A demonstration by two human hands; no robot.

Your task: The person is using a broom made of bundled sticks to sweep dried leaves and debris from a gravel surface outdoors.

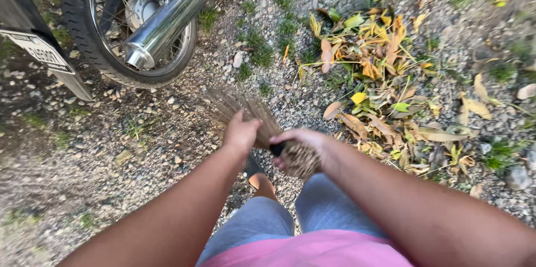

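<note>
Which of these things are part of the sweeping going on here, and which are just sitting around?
In use:
- stick broom, its bristles blurred
- right hand, gripping the broom's bound end
- left hand, on the bristles
- pile of dry leaves on the gravel

Just nearby:
- motorcycle wheel
- chrome exhaust pipe
- grass tufts
- loose stone

broom (262,127) | brown twig bundle, black band | bristles blurred, slanting down-left over gravel

Left arm: stretched forward and down, bare.
Left hand (241,132): fingers curled, knuckles up, closed in a grip.
Right arm: reaching in from the right, bent inward.
Right hand (304,143): clenched, just beside the left.
</note>
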